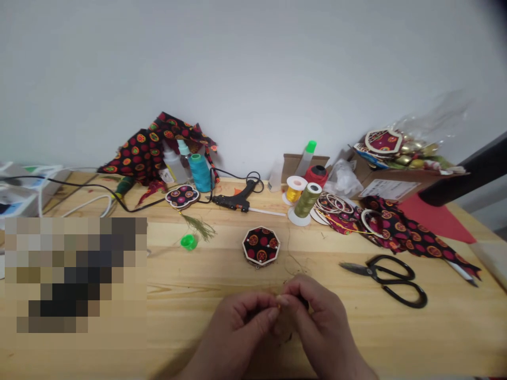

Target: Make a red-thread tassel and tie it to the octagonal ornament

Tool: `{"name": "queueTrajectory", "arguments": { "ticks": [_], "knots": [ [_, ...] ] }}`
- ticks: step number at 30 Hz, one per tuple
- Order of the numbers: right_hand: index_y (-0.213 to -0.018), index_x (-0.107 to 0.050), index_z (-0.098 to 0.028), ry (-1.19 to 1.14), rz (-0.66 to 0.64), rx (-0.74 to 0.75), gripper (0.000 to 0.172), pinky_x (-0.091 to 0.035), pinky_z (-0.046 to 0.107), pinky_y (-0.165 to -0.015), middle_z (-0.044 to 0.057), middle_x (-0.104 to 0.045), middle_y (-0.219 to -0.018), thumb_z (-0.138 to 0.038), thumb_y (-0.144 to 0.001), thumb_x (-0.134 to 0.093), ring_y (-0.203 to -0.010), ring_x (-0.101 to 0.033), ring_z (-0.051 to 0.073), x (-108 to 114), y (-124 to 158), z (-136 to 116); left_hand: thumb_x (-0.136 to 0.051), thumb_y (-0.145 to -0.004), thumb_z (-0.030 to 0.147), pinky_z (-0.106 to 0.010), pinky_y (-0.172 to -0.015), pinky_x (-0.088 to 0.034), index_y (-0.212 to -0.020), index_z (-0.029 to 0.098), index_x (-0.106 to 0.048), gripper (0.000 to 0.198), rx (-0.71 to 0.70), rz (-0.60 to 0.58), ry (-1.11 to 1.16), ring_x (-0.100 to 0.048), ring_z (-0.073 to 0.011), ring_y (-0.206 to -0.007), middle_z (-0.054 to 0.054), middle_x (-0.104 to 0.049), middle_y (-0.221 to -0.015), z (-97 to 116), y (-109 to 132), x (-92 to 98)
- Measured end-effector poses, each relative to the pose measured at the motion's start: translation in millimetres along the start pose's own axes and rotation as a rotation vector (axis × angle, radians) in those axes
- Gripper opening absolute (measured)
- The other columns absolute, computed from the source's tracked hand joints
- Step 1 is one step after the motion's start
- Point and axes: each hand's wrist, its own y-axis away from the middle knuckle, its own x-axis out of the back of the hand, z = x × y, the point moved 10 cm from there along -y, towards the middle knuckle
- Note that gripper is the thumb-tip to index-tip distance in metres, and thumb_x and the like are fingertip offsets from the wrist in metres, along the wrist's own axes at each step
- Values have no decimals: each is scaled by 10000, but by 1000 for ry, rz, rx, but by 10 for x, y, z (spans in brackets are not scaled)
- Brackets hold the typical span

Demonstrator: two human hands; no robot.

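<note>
Over the front of the wooden table (178,322), my left hand (247,319) and my right hand (319,314) meet fingertip to fingertip. Both are closed in a pinch. A tiny orange speck shows between the fingertips, too small to name. Just beyond them lies an octagonal piece (261,246) with a pale rim, covered in black cloth with red and yellow medallions. A thin loose thread (291,248) trails on the wood behind my right hand. To the right rest black-handled scissors (372,270), their blades pointing left.
A glue gun (233,201), olive thread spool (308,200), yellow spool (294,190) and turquoise thread cone (201,173) stand or lie farther back. A tasseled piece (182,197) and green cap (189,242) are left. Patterned cloth (420,227) and a cardboard box (420,179) occupy the right.
</note>
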Motion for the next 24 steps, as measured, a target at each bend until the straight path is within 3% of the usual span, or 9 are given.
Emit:
{"name": "queueTrajectory", "arguments": {
  "ticks": [3, 5, 10, 12, 17, 24],
  "knots": [
    [-635, -569, -199, -3, -14, 12, 214, -400, 205, -530, -27, -574, -583, -181, -846, -537, -559, -534, 119, -26, 1, -2, -654, -759, 298, -226, -618, -435, -693, 201, -762, 159, -9, -16, -4, -582, -155, -637, 8, -684, -621, 10, 3, 2],
    [-680, -608, -205, -41, 3, 14, 212, -425, 210, -553, -17, -600, -614, -203, -872, -518, -586, -562, 129, -1, -25, -3, -664, -744, 307, -230, -631, -448, -673, 200, -755, 157, -28, 57, -24, -591, -165, -653, 2, -690, -631, 56, -7, 133],
    [-752, -642, -222, -107, 142, 31, 198, -458, 223, -585, 2, -624, -662, -271, -905, -526, -617, -586, 152, 191, -87, 32, -699, -729, 389, -200, -421, -363, -774, 225, -756, 179, -155, 415, -175, -488, -116, -462, 25, -654, -616, 353, -2, 758],
    [-737, -632, -223, -94, 193, 40, 187, -456, 227, -574, 0, -604, -640, -257, -899, -545, -588, -571, 151, 239, -75, 73, -696, -723, 394, -213, -417, -395, -759, 233, -750, 174, -275, 507, -245, -521, -120, -465, 9, -685, -737, 520, 26, 932],
    [-790, -650, -228, -72, 210, 146, 139, -467, 241, -591, 13, -634, -686, -192, -886, -556, -623, -599, 157, 177, -13, 87, -612, -795, 304, -263, -600, -481, -750, 250, -724, 133, -339, 540, -616, -659, -209, -663, 0, -730, -699, 673, 24, 1025],
    [-869, -639, -222, 56, 121, 335, 144, -476, 247, -604, 30, -651, -718, -124, -878, -534, -666, -615, 164, -13, 37, -14, -471, -867, 298, -313, -613, -491, -903, 230, -649, 194, -409, 655, -1032, -710, -241, -685, -38, -769, -790, 876, 9, 994]
  ]
}}
